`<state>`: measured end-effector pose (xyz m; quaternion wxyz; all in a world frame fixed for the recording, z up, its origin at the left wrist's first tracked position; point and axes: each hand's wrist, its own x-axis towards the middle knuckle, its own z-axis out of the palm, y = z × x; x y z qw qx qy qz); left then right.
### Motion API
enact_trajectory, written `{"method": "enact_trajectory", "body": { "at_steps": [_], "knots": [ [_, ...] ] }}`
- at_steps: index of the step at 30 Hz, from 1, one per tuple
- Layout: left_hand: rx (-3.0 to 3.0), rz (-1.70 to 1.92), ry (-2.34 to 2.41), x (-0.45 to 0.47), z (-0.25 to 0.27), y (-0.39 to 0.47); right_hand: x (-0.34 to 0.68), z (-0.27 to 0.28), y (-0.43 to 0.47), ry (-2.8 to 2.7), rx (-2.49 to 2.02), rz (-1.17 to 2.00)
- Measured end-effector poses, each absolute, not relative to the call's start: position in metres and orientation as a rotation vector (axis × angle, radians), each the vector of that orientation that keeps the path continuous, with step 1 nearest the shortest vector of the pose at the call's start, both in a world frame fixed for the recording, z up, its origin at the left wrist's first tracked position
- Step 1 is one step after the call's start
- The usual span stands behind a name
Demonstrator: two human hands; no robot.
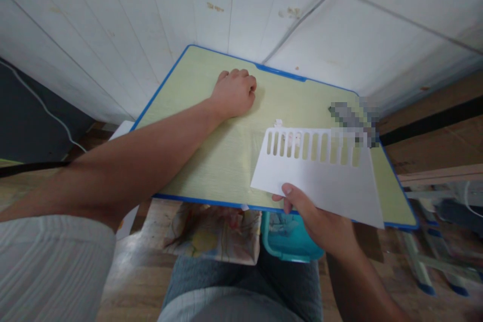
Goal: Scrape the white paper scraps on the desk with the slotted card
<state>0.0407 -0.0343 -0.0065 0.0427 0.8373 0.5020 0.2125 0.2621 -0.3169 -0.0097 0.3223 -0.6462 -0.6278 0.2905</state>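
My left hand [234,91] is curled into a fist near the far edge of the small pale-green table [196,161] with a blue rim. The inside of its fingers is hidden, so I cannot make out whether it holds anything. My right hand [305,209] grips the near edge of a thin white sheet [320,176], thumb on top and fingers beneath. A row of rounded slots runs along the sheet's far edge. Small white scraps [278,123] lie just beyond it, and a few bits show through the slots.
A blurred-out dark object [352,118] lies at the table's far right. A white panelled wall [211,5] stands behind, with a cable running down it. Below the near edge are a patterned bag or box [211,241] and a turquoise bin [292,254]. Cardboard [433,131] is at right.
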Motion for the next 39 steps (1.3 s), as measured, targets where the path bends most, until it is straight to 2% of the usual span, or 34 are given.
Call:
{"method": "enact_trajectory", "body": {
  "at_steps": [6, 14, 20, 29, 39],
  "knots": [
    [2.583, 0.505, 1.596, 0.042, 0.001, -0.041, 0.266, -0.009, -0.319, -1.605, -1.722, 0.809],
    [2.574, 0.569, 1.563, 0.042, -0.003, -0.037, 0.256, -0.007, -0.329, -1.616, -1.641, 0.813],
    [2.560, 0.660, 1.528, 0.043, -0.007, -0.034, 0.248, 0.003, -0.332, -1.476, -1.650, 0.965],
    [2.580, 0.788, 1.464, 0.041, -0.020, -0.022, 0.247, 0.003, -0.333, -1.500, -1.635, 0.916],
    [2.571, 0.744, 1.501, 0.043, -0.019, -0.023, 0.243, -0.005, -0.325, -1.590, -1.702, 0.787]
  ]
}}
